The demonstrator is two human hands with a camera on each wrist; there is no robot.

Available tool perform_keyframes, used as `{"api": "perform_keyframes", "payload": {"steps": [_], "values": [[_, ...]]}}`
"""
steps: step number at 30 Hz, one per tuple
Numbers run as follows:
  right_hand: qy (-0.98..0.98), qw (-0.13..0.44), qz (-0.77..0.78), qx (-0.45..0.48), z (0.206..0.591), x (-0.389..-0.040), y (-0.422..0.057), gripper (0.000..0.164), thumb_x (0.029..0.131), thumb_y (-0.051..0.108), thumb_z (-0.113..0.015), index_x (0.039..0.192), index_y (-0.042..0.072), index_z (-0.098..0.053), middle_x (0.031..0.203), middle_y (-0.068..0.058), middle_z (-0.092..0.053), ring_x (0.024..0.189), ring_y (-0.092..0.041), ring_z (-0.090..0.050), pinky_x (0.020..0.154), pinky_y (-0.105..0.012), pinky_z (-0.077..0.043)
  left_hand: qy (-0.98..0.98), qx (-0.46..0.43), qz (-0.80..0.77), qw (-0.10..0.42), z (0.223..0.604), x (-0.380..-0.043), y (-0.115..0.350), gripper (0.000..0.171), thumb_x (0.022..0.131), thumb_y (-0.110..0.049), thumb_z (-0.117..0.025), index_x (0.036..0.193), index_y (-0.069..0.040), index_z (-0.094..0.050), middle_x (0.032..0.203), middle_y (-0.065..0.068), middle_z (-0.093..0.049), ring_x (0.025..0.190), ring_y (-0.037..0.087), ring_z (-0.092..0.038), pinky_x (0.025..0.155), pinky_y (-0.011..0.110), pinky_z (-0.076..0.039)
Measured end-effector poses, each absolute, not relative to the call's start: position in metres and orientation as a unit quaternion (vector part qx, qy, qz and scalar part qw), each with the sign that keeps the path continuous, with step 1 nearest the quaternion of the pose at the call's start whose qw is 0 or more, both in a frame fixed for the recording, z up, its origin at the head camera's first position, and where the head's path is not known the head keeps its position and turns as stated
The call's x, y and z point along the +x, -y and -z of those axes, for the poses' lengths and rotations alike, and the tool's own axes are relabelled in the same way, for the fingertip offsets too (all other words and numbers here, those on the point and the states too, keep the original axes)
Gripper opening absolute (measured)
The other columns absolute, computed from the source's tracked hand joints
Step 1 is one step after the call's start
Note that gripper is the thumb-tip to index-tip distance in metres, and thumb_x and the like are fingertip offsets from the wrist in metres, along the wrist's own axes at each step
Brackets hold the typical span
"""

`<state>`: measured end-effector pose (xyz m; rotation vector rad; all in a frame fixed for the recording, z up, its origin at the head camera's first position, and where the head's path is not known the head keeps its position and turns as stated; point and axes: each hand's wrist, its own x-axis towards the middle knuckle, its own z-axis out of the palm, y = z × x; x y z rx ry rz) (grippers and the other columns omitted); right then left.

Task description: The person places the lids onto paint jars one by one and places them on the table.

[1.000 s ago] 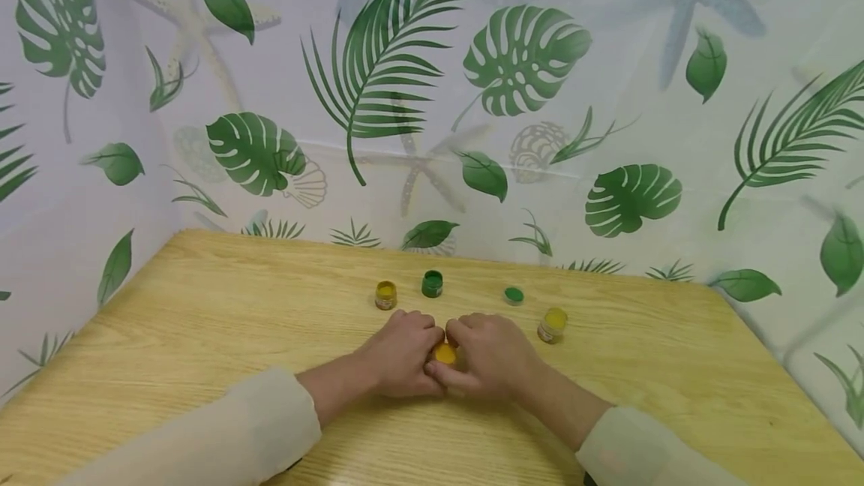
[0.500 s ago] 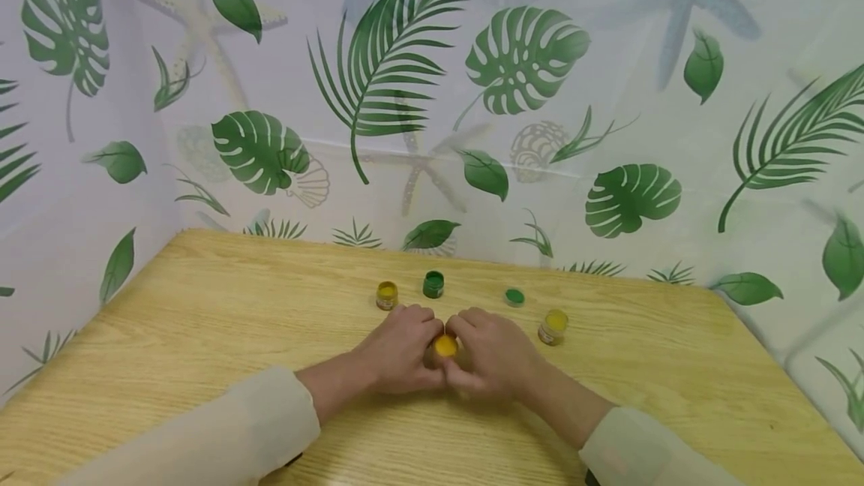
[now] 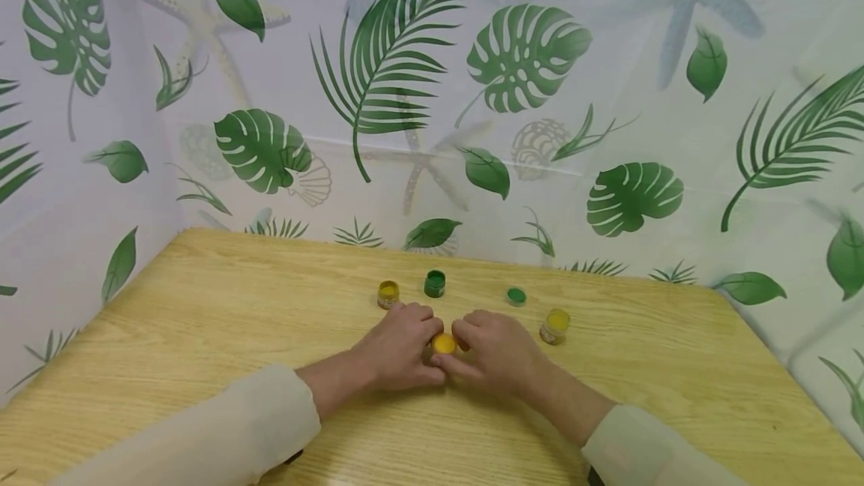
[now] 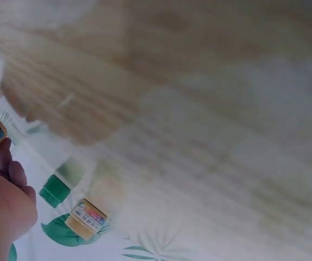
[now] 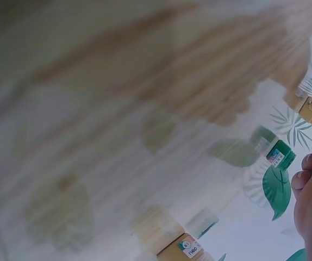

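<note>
Table [image 3: 223, 306]: wood-grain, smooth, glossy reflections. Paint jars [image 3: 435, 286]: smooth plastic. Backdrop [image 3: 432, 111]: smooth printed sheet, creased. Sleeves [image 3: 202, 426]: matt cloth.

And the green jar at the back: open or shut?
Open: the head view shows down past the rim into the green jar, and a green lid lies apart from it.

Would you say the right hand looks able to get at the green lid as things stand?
Probably yes: the green lid lies beyond the right hand, with nothing visible standing between them. The hand touches the orange-yellow jar, though, so it would likely need to leave that first.
</note>
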<state>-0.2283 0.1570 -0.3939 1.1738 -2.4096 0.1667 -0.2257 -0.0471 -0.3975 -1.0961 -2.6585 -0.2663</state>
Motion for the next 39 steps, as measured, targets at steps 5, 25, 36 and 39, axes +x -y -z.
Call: {"api": "perform_keyframes", "payload": {"steps": [5, 25, 36, 39], "values": [[0.872, 0.241, -0.072, 0.42, 0.393, -0.229, -0.158, 0.036, 0.093, 0.049, -0.059, 0.077, 0.017, -0.056, 0.068, 0.007, -0.049, 0.06, -0.006, -0.041, 0.054, -0.019, -0.036, 0.912, -0.374, 0.102, 0.13, 0.396, -0.226, 0.047, 0.033, 0.081, -0.044, -0.073, 0.094, -0.014, -0.066, 0.086, -0.005, -0.056, 0.081, 0.012, -0.049, 0.073, 0.027, -0.035], [0.851, 0.255, -0.074, 0.454, 0.39, -0.234, -0.157, 0.023, 0.08, 0.032, -0.06, 0.091, 0.012, -0.061, 0.08, 0.004, -0.054, 0.073, -0.01, -0.047, 0.065, -0.024, -0.043, 0.917, -0.36, 0.124, 0.118, 0.389, -0.224, 0.045, 0.034, 0.085, -0.048, -0.069, 0.088, -0.014, -0.064, 0.081, -0.007, -0.051, 0.08, 0.012, -0.045, 0.074, 0.027, -0.031], [0.855, 0.26, -0.072, 0.443, 0.382, -0.242, -0.157, 0.022, 0.079, 0.033, -0.065, 0.087, 0.014, -0.058, 0.077, 0.006, -0.051, 0.07, -0.009, -0.044, 0.063, -0.022, -0.041, 0.911, -0.367, 0.121, 0.148, 0.384, -0.232, 0.044, 0.031, 0.083, -0.045, -0.072, 0.085, -0.015, -0.063, 0.079, -0.006, -0.052, 0.078, 0.011, -0.046, 0.072, 0.027, -0.03], [0.854, 0.252, -0.083, 0.447, 0.387, -0.239, -0.154, 0.021, 0.078, 0.033, -0.065, 0.085, 0.014, -0.057, 0.076, 0.007, -0.049, 0.069, -0.007, -0.042, 0.061, -0.02, -0.04, 0.912, -0.368, 0.127, 0.128, 0.387, -0.228, 0.047, 0.029, 0.082, -0.043, -0.072, 0.083, -0.016, -0.062, 0.077, -0.008, -0.05, 0.077, 0.01, -0.044, 0.072, 0.025, -0.03]]}}
